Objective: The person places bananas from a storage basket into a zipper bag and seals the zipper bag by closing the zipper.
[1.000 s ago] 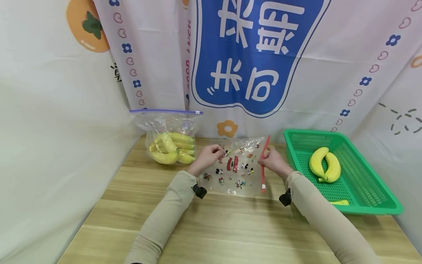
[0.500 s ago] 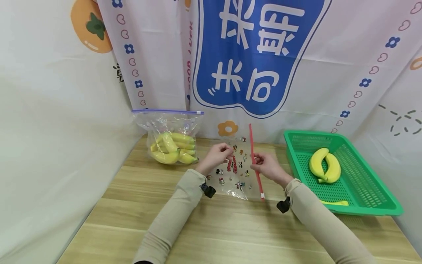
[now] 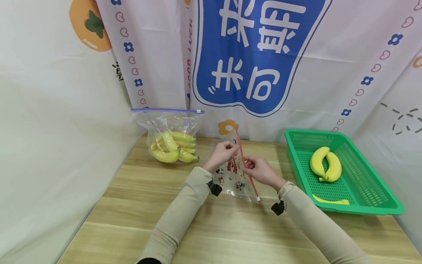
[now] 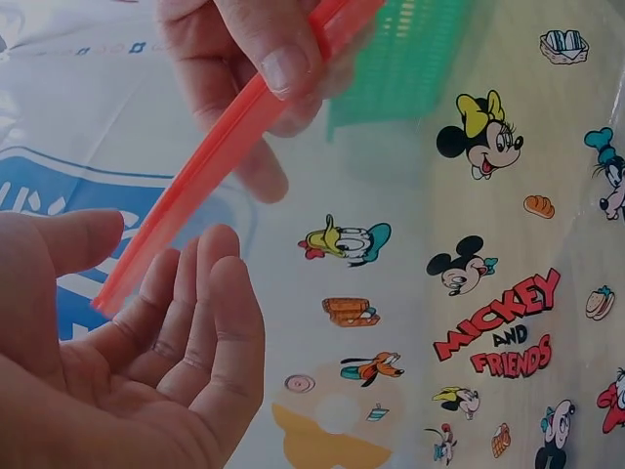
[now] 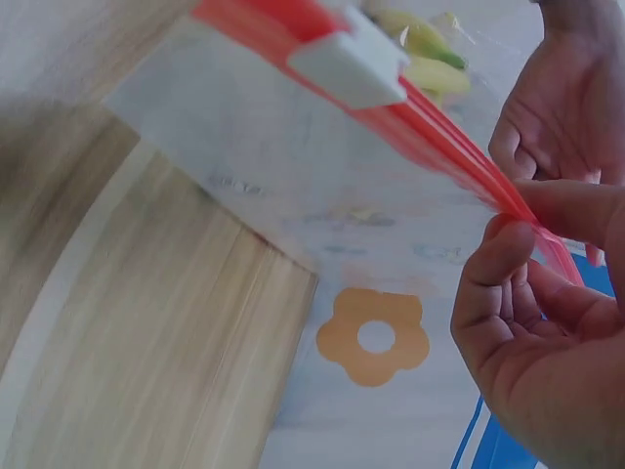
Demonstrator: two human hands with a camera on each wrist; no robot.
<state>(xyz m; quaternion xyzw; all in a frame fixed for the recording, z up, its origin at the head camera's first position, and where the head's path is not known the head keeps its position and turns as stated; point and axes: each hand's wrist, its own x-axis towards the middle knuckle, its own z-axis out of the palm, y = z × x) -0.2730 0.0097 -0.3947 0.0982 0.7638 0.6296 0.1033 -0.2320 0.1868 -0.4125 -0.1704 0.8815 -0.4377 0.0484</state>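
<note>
A clear zip bag with cartoon prints and a red zip strip stands tilted over the table between my hands. My right hand pinches the strip near its middle, thumb on one side and fingers on the other. Beside the strip's far end is my left hand; the left wrist view shows its fingers loosely bent and its thumb apart, with the strip end between them. Toward the near end sits a white slider. My left hand covers part of the bag in the head view.
Another clear bag with a purple zip, holding several bananas, stands at the back left by the curtain. On the right a green basket holds a pair of bananas and part of another yellow one. Wooden tabletop extends toward me.
My right hand has drawn the red strip leftward, tilting its far end left and bringing it to my left hand. My left hand has shifted slightly right. The basket and the banana bag stay put.
</note>
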